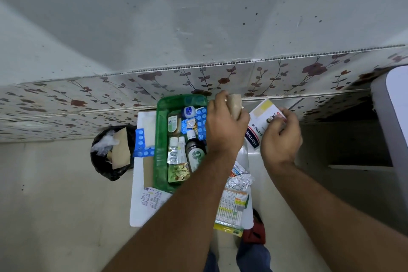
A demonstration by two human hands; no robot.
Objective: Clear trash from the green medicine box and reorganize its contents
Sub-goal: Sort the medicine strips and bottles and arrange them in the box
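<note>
black bin (112, 152) with paper scraps sits well left of both grips; green medicine box (159, 139) sits just left of the left hand (223, 126), bottles and blister strips inside. left hand is closed on a small brown packet (234, 105), right hand (280, 137) pinches a white plaster carton (261, 117) just beside it. looks like mid-sort: next move likely decides trash vs keep, bin or box.

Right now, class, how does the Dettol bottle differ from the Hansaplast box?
The Dettol bottle is dark and lies inside the green medicine box, untouched; the Hansaplast box is white card, held by the right hand outside it. The bottle is rounded, the box flat-sided. Both carry printed labels.
</note>
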